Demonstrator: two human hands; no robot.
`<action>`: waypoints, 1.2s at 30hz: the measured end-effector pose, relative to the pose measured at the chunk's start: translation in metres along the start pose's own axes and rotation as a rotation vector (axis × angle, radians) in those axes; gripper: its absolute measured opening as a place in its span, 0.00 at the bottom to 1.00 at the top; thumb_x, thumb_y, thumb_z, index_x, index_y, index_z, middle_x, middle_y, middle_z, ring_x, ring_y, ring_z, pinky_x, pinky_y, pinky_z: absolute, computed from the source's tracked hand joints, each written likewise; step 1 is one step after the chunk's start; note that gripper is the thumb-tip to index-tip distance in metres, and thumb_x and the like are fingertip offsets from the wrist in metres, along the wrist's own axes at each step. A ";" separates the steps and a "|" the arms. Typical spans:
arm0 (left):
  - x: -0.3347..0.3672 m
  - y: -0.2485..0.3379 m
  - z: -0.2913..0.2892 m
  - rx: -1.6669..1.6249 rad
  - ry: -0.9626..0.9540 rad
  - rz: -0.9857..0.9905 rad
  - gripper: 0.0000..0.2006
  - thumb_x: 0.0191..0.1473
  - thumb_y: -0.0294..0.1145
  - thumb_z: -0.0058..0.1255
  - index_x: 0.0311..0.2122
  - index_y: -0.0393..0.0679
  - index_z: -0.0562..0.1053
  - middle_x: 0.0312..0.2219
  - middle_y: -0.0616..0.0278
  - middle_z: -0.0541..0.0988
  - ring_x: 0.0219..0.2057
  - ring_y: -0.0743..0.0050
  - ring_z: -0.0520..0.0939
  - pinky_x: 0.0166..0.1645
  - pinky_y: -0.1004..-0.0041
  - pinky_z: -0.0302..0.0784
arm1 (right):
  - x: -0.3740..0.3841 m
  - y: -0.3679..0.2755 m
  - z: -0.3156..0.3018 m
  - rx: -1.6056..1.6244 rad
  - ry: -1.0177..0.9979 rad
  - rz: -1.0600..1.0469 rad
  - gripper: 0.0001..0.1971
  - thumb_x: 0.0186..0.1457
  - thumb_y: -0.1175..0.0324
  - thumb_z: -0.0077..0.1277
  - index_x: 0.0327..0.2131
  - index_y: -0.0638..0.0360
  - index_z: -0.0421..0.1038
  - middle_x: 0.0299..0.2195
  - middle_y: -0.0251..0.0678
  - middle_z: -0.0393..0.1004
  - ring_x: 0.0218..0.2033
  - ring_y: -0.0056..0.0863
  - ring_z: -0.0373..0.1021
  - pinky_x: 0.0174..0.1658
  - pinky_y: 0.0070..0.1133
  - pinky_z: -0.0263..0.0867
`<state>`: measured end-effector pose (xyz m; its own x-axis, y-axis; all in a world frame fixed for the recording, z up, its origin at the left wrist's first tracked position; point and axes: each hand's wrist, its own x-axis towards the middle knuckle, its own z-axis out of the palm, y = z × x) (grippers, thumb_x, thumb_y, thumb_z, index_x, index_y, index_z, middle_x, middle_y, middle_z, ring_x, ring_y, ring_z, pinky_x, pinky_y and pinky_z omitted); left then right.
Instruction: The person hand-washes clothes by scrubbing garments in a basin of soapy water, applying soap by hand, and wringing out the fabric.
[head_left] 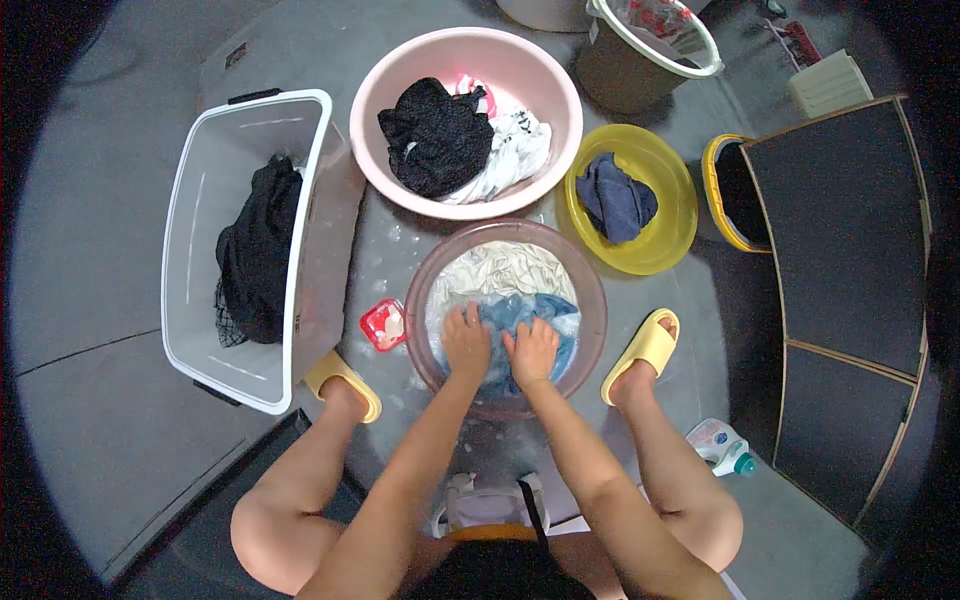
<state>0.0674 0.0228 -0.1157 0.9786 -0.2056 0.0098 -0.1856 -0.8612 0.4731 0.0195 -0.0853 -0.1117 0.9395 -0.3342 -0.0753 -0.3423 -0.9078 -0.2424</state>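
A mauve round basin (593,300) stands on the floor in front of me, with soapy water, a blue wet garment (556,306) and a cream-white garment (505,266) in it. My left hand (467,345) is at the left edge of the blue garment, its fingers bent down and closed on the cloth. My right hand (533,354) grips the same garment a little to the right, thumb toward the left hand. The fingertips of both hands are partly hidden in cloth and suds. The cream-white garment lies bunched along the basin's far side, touched by neither hand.
Beyond stands a pink basin (365,130) with black and white clothes. A yellow basin (677,235) holds dark blue cloth. At left is a white-rimmed bin (178,220) with black clothes. A red soap box (382,326), a detergent bottle (718,446) and a dark cabinet (850,230) are nearby.
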 end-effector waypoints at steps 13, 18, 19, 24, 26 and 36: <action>0.015 -0.020 0.004 -0.513 0.157 -0.175 0.14 0.50 0.34 0.36 0.38 0.37 0.68 0.29 0.50 0.73 0.32 0.58 0.73 0.37 0.68 0.65 | 0.032 0.027 -0.019 0.507 0.135 0.013 0.14 0.48 0.62 0.48 0.16 0.60 0.71 0.19 0.43 0.69 0.25 0.37 0.69 0.28 0.28 0.61; -0.018 -0.017 -0.046 -1.034 -0.155 -0.476 0.15 0.49 0.37 0.39 0.39 0.38 0.68 0.31 0.51 0.72 0.34 0.58 0.72 0.39 0.68 0.64 | -0.032 -0.003 -0.052 0.612 -0.220 0.007 0.17 0.48 0.59 0.46 0.14 0.60 0.71 0.13 0.41 0.67 0.18 0.34 0.68 0.22 0.28 0.60; -0.016 -0.019 -0.052 -1.032 -0.214 -0.466 0.16 0.49 0.39 0.41 0.40 0.41 0.68 0.34 0.53 0.72 0.37 0.56 0.71 0.39 0.64 0.63 | -0.032 0.000 -0.058 0.612 -0.450 0.027 0.17 0.48 0.58 0.46 0.15 0.60 0.71 0.13 0.39 0.68 0.16 0.33 0.67 0.22 0.28 0.61; -0.011 0.021 -0.036 0.094 -0.124 -0.190 0.21 0.49 0.46 0.41 0.51 0.61 0.61 0.54 0.50 0.52 0.52 0.41 0.55 0.47 0.43 0.55 | -0.001 0.012 -0.034 0.242 0.053 0.175 0.18 0.48 0.54 0.46 0.38 0.56 0.68 0.39 0.49 0.65 0.35 0.40 0.66 0.37 0.31 0.61; -0.027 0.032 -0.015 0.281 -0.192 -0.147 0.23 0.49 0.46 0.41 0.53 0.63 0.58 0.55 0.49 0.48 0.53 0.37 0.52 0.48 0.40 0.52 | 0.006 -0.011 -0.019 0.161 0.051 0.308 0.31 0.46 0.52 0.46 0.53 0.51 0.52 0.54 0.56 0.42 0.48 0.52 0.53 0.50 0.38 0.48; 0.029 0.031 0.038 0.137 -0.893 -0.180 0.21 0.44 0.40 0.43 0.47 0.49 0.65 0.39 0.51 0.71 0.41 0.55 0.71 0.44 0.51 0.62 | 0.048 0.075 0.082 0.401 -0.491 0.237 0.23 0.44 0.53 0.47 0.43 0.54 0.64 0.43 0.45 0.66 0.44 0.41 0.62 0.44 0.35 0.59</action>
<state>0.0862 -0.0276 -0.1344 0.5721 -0.2967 -0.7646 -0.1018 -0.9507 0.2928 0.0400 -0.1482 -0.2127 0.7689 -0.2724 -0.5784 -0.5973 -0.6286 -0.4981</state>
